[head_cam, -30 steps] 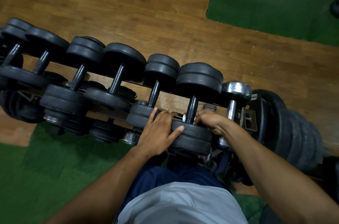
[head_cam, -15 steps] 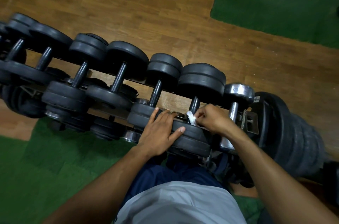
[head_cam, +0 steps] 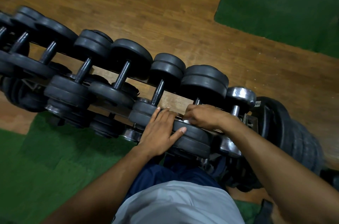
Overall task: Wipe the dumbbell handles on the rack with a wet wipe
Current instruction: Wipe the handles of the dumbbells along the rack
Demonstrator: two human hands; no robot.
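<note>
a row of black dumbbells lies across the top tier of a rack (head_cam: 176, 93), running from the upper left down toward the lower right, each with its handle pointing away from the person. the person stands close against the near side of the rack, both bare forearms reaching in.

the left hand (head_cam: 161, 130) lies flat and spread, palm down, on the near weight plates: its fingers rest on the near end of one black dumbbell (head_cam: 159, 90) and its thumb stretches right across the near plates of the neighbouring black dumbbell (head_cam: 198, 106). it grips nothing; it only presses on the plates.

the right hand (head_cam: 203, 115) is curled shut over the lower part of that neighbouring dumbbell's handle (head_cam: 197, 101), of which only a short stub shows above the knuckles, just under the far plates. a small pale scrap of the wet wipe (head_cam: 187, 120) peeks out beneath the fingers, between the hand and the near plate. how much of the wipe wraps the bar cannot be told, since the hand hides it.

just to the right of the right hand sits a chrome dumbbell (head_cam: 240, 99), its shiny far head beside the black far plates and its thin handle clear of the wrist. further right, a stack of black weight plates (head_cam: 293, 132) stands on edge at the end of the rack.

more dumbbells lie on a lower tier, partly hidden. the floor (head_cam: 165, 13) is wood-patterned, with green mats (head_cam: 284, 0) at the upper right and under the person's feet at lower left.
</note>
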